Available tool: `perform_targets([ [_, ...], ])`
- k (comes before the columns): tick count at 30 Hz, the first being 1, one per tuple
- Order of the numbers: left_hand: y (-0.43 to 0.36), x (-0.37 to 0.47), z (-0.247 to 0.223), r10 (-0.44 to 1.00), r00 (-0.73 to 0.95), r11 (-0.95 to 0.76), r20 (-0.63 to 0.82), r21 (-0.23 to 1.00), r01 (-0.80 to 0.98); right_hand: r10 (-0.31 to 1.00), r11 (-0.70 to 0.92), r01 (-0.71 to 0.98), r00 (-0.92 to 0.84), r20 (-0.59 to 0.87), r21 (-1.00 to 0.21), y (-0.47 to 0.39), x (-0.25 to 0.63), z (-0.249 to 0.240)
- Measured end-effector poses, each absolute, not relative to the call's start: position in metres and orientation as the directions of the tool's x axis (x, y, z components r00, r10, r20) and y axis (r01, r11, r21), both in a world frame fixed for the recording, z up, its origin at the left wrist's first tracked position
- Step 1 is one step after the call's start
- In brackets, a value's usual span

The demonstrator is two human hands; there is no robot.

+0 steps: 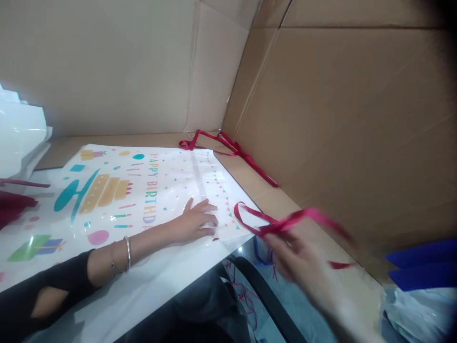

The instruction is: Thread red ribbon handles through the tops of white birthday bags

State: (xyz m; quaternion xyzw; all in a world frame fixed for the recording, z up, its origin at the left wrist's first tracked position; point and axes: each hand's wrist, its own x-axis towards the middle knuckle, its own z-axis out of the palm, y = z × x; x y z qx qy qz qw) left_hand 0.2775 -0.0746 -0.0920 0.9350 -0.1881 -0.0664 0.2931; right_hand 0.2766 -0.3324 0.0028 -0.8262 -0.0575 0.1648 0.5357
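A white plastic birthday bag or sheet (180,186), printed with a cake, candles and "HAPPY BIRTHDAY", lies flat in front of me. My left hand (199,220) rests on it with fingers spread, near the printed bunting. Beyond the sheet's right corner, my right hand (291,252) is blurred by motion, its fingers closed on a red ribbon (264,229). One loop of that ribbon lies over the sheet's edge; a loose end trails to the right. More red ribbon (232,145) lies in a tangle at the far edge of the sheet.
Cardboard walls (342,119) rise behind and on the right. At the left are white plastic (21,133) and dark red material (16,207). Blue pieces (424,267) and a pale plastic bag (423,312) sit at lower right. Red ribbon scraps (246,295) hang or lie below.
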Motion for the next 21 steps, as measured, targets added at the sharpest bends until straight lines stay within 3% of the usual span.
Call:
perform_targets([
  [3, -0.079, 0.279, -0.098, -0.31, 0.951, -0.753, 0.012, 0.608, -0.253, 0.373, -0.384, -0.206, 0.857, -0.355, -0.9, -0.3, 0.269, -0.048],
  [7, -0.083, 0.278, -0.102, -0.285, 0.958, -0.731, 0.029, 0.64, -0.237, 0.364, -0.382, -0.202, 0.864, -0.348, -0.902, -0.281, 0.262, -0.084],
  [21, -0.08, 0.284, -0.119, -0.372, 0.905, -0.686, 0.206, 0.596, -0.417, 0.324, -0.556, -0.186, 0.849, -0.417, -0.81, -0.26, 0.26, -0.075],
])
